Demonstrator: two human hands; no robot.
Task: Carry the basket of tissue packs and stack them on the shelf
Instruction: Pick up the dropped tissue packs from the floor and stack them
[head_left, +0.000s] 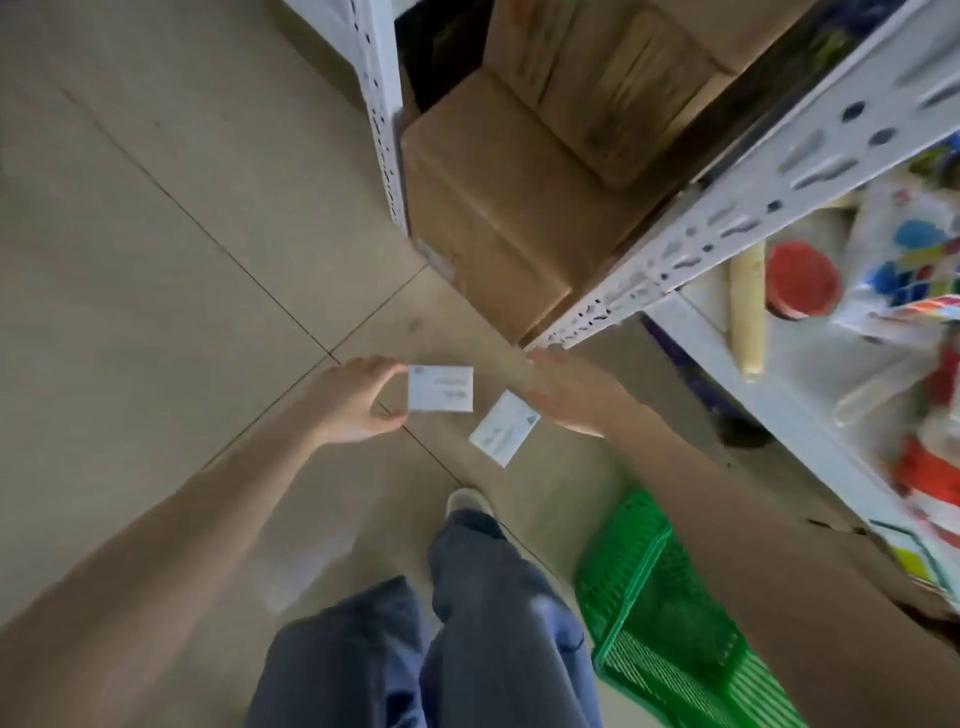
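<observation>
My left hand (358, 397) pinches a white tissue pack (440, 388) by its left edge, between thumb and fingers, above the tiled floor. A second white tissue pack (504, 428) hangs tilted at the thumb side of my right hand (571, 395), held by its upper right corner. The fingers gripping it are mostly hidden. The green plastic basket (660, 597) stands on the floor at lower right, partly covered by my right forearm, and its contents cannot be seen. The white metal shelf (737, 218) rises just right of my right hand.
Brown cardboard boxes (493, 208) fill the bay between two shelf uprights ahead. The right shelf board (831, 447) carries a red-lidded jar (802, 280), a cream cylinder (748, 312) and colourful packets. My legs in blue jeans (467, 623) stand left of the basket.
</observation>
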